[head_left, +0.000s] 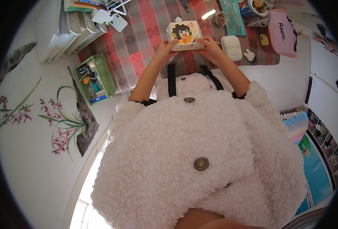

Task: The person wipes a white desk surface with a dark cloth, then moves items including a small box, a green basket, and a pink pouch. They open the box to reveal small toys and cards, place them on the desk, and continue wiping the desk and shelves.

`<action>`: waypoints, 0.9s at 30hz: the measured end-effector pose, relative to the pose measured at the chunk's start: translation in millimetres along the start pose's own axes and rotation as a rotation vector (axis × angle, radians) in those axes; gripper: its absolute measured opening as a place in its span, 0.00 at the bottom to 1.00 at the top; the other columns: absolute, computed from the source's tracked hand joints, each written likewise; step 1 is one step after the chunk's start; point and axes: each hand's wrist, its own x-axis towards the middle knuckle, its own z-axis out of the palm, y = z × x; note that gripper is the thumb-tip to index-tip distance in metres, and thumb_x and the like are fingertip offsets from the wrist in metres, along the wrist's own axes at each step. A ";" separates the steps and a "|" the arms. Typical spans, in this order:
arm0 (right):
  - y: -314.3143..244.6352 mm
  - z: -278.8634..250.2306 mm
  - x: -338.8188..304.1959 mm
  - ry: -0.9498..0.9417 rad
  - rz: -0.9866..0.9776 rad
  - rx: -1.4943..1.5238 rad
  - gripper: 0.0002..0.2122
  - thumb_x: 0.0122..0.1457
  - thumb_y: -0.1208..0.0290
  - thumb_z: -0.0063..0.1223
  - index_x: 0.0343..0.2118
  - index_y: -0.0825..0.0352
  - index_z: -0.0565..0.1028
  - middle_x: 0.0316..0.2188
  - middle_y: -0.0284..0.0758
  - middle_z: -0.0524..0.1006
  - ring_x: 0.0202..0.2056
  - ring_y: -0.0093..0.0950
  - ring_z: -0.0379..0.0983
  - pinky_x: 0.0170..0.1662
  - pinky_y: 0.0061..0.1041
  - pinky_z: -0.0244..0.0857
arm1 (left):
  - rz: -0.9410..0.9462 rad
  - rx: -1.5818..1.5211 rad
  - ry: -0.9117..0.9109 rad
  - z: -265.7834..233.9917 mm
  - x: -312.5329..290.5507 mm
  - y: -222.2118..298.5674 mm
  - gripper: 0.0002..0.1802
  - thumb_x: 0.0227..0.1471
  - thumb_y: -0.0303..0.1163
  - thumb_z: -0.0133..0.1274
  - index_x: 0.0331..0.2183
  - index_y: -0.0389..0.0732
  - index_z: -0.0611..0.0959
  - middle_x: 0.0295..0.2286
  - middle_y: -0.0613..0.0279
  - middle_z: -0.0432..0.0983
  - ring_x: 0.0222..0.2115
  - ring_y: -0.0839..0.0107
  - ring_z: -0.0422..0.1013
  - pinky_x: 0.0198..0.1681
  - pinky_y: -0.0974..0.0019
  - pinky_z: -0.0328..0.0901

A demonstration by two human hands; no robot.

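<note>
A small cream-coloured box (193,27) with a cartoon figure with black hair on its top is at the near edge of the table. My left hand (166,49) grips its left side, the thumb on the near left corner. On the opposite side my right hand (210,48) grips it, the thumb over the near right corner. The fingers beneath the box are hidden. Just right of my right hand lies a white rounded case (231,48). A small white rabbit-shaped item (249,55) is beside that case.
A red and grey checked tablecloth (138,45) covers the table. Left, a green basket (108,76) holds small items near upright file holders (73,34). Farther right are a wire ball (221,18), a teal mesh pouch (233,19), a pink pouch (281,34) and a filled cup (249,9).
</note>
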 end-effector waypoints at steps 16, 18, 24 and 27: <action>-5.7 0.0 -65.6 -0.069 -0.272 0.101 0.33 0.51 0.73 0.64 0.56 0.60 0.55 0.50 0.36 0.68 0.51 0.30 0.69 0.52 0.33 0.67 | 0.116 -0.094 -0.019 37.5 -38.6 2.5 0.34 0.48 0.40 0.64 0.50 0.33 0.67 0.43 0.55 0.71 0.42 0.68 0.72 0.42 0.67 0.70; -0.9 4.3 -73.0 -0.048 -0.327 0.107 0.33 0.52 0.74 0.63 0.56 0.59 0.53 0.50 0.36 0.68 0.52 0.30 0.68 0.53 0.33 0.67 | 0.086 -0.167 -0.066 50.2 -44.8 1.1 0.22 0.50 0.36 0.63 0.42 0.35 0.74 0.38 0.60 0.73 0.36 0.72 0.74 0.37 0.71 0.71; 2.5 -8.4 -100.0 -0.014 -0.297 0.254 0.33 0.54 0.71 0.61 0.56 0.54 0.50 0.48 0.35 0.69 0.52 0.29 0.68 0.51 0.39 0.66 | 0.226 -0.066 -0.207 58.6 -38.6 6.3 0.08 0.49 0.30 0.61 0.30 0.39 0.78 0.31 0.68 0.74 0.30 0.79 0.72 0.35 0.75 0.67; 6.4 -29.4 -93.8 -0.017 -0.253 0.184 0.23 0.56 0.69 0.57 0.52 0.56 0.59 0.45 0.34 0.71 0.48 0.26 0.69 0.47 0.39 0.66 | 0.452 0.176 -0.219 60.8 -15.1 -16.5 0.11 0.47 0.33 0.63 0.25 0.39 0.77 0.32 0.66 0.74 0.28 0.78 0.70 0.35 0.74 0.65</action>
